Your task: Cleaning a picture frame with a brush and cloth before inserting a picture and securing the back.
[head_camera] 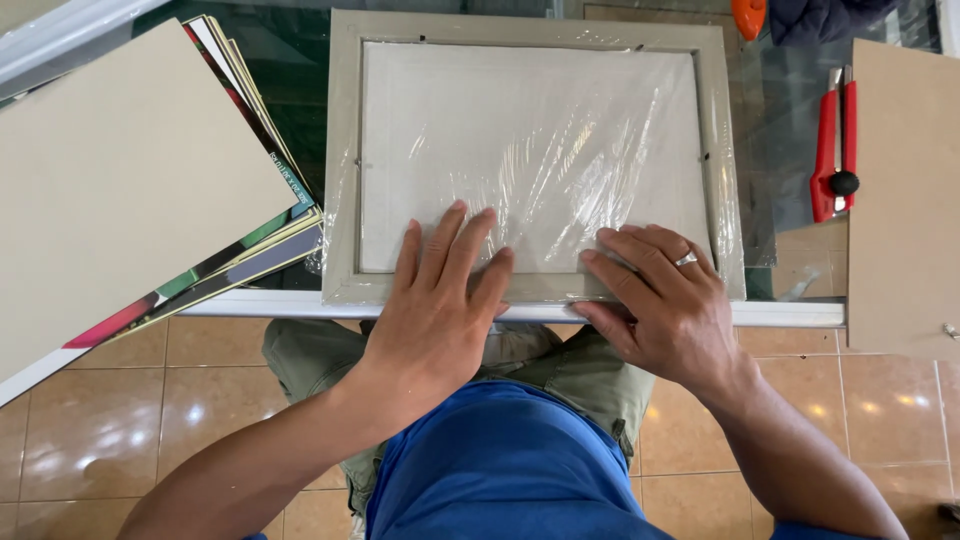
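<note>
A glass-topped surface [300, 60] with a pale metal edge runs across the view, and below it lies a floor of tan tiles [90, 420], with the person's blue shirt and olive trousers over it. On the left of the surface, hanging out past its edge, rests a stack of boards [120, 180], plain beige on top with coloured sheets fanned out beneath. In the middle lies a grey picture frame [340, 200], back side up and wrapped in clear plastic film [560, 150], its near rail right at the surface's front edge and its pale backing panel filling the inside. A brown board [905, 200] sits on the right. The left hand [440, 300] lies flat and open, fingers spread, pressing the film over the frame's lower rail and backing panel; its grip closes on nothing. The right hand [655, 295], wearing a silver ring [686, 259], is loosely curled with fingertips on the film at the lower rail and thumb at the frame's near edge; whether it pinches the film I cannot tell. A red utility knife [832, 145] lies between frame and brown board, well apart from both hands
</note>
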